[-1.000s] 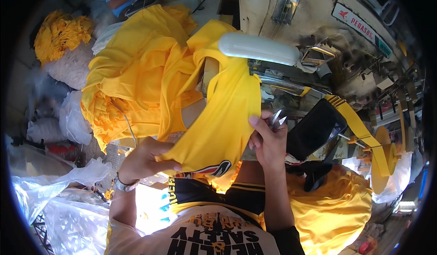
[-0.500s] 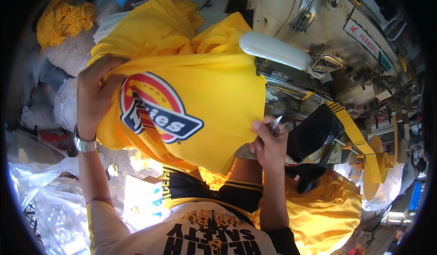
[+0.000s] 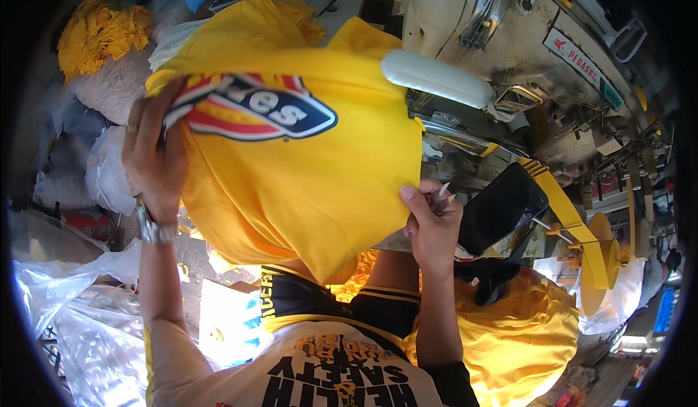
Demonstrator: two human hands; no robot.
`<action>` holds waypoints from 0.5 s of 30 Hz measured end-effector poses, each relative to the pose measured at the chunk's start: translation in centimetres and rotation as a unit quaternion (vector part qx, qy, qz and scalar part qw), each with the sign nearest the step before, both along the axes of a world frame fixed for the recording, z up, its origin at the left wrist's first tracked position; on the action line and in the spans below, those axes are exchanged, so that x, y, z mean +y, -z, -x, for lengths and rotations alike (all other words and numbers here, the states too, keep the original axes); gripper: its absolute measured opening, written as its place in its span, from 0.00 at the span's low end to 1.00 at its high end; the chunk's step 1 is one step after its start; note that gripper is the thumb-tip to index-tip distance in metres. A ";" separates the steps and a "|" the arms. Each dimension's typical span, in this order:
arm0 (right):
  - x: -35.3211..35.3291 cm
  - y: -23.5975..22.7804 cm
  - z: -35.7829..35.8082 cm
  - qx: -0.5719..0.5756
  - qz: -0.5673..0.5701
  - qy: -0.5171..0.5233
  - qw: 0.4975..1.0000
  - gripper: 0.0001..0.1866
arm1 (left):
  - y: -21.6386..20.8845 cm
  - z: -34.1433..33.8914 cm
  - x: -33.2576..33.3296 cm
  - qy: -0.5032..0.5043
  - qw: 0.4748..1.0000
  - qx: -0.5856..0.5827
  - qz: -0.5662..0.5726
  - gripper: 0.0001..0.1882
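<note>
Yellow cloth (image 3: pixel 320 182) hangs stretched between both hands over the person's lap, its upper part meeting the left edge of the sewing machine (image 3: pixel 465 65) and its lower corner dipping past the near edge of the counter (image 3: pixel 396 243), of which only a sliver shows. Near its upper left, a red, white and navy emblem (image 3: pixel 269 113) is partly cut off by a fold. The left hand (image 3: pixel 155 145), slightly blurred, has its fingers clasped on the cloth's left edge beside the emblem; a metal watch (image 3: pixel 155 225) circles that wrist. The right hand (image 3: pixel 432 222) pinches the lower right edge with thumb and fingers, and also grips a small pointed metal tool (image 3: pixel 442 196), blades upward. Just right of this hand, in front of the machine, a black flat device (image 3: pixel 503 208) stands tilted; beyond it, a yellow band (image 3: pixel 574 214) runs down to a yellow reel (image 3: pixel 599 262). More yellow fabric (image 3: pixel 509 334) lies heaped at the person's right, and clear plastic bags (image 3: pixel 98 349) fill the lower left.
</note>
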State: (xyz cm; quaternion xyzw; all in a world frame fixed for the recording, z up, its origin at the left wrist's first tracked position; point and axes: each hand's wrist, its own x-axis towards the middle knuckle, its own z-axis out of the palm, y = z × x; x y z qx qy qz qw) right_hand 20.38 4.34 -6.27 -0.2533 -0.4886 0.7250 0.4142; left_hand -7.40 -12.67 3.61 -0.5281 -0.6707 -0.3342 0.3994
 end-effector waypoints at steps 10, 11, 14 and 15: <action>-0.6 -0.7 1.3 -0.006 -0.035 0.056 0.998 0.06 | 4.5 -10.5 7.1 0.267 0.942 -0.062 0.193 0.24; -0.7 -0.7 1.5 -0.005 -0.058 0.063 0.996 0.07 | 6.1 -11.4 7.2 0.253 0.945 -0.045 0.202 0.23; -0.8 -1.5 1.6 -0.009 -0.096 0.079 0.992 0.09 | 9.4 -12.6 8.4 0.207 0.960 -0.005 0.190 0.20; -0.6 -1.6 1.4 -0.020 -0.103 0.082 0.991 0.09 | 9.3 -12.4 8.7 0.219 0.957 -0.021 0.187 0.19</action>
